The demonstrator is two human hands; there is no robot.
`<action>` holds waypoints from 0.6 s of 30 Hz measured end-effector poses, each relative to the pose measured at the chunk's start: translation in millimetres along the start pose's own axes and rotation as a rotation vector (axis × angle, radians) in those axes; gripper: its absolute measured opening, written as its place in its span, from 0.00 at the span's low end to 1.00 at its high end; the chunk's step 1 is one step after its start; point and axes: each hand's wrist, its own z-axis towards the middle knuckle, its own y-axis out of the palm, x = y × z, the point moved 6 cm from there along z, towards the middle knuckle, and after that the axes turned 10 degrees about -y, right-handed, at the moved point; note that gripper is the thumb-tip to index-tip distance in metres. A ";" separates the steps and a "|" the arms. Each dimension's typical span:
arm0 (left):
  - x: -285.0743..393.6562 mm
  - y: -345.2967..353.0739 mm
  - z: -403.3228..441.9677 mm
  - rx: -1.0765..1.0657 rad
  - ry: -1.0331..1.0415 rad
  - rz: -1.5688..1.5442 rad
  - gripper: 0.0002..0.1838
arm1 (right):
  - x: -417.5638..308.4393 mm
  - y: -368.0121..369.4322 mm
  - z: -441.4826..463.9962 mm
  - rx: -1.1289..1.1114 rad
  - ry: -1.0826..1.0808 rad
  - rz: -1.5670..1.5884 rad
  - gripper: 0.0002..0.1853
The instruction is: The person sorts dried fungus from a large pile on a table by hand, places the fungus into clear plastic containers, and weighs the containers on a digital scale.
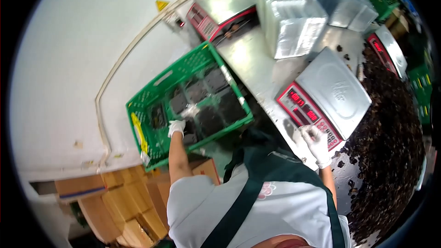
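Observation:
My left hand (177, 128), in a white glove, reaches down into a green plastic crate (167, 74). Its fingers look apart beside clear packs with dark contents (197, 91), which lie in rows in the crate; whether it touches one is unclear. Also gloved, my right hand (316, 143) is at the front edge of a digital scale (331, 93), close to the keypad. Its fingers are bent but spaced, and I see nothing held in them. The scale's metal plate is bare and its red display is lit.
Stacked clear plastic containers (294, 23) stand on the metal table (250, 57). A heap of dark, flaky pieces (390, 156) spreads along the right. A second scale (223, 7) is at the back, a third (388, 50) far right. Cardboard boxes (128, 197) stand lower left, by the white wall (82, 55).

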 end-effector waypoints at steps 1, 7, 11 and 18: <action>30.8 -20.3 -11.0 0.095 0.102 -0.105 0.43 | -1.8 -2.6 -0.2 0.005 -0.011 0.013 0.05; 198.8 -155.8 -217.6 0.493 1.214 -0.766 0.22 | -7.2 -21.4 -7.4 0.118 0.013 -0.035 0.06; 238.7 -214.6 -395.8 0.505 1.837 -1.023 0.18 | -24.7 -40.3 -14.5 0.182 -0.025 -0.135 0.07; 330.7 -198.1 -511.7 0.774 1.966 -0.273 0.20 | -6.8 -64.1 -57.1 0.365 0.119 -0.188 0.09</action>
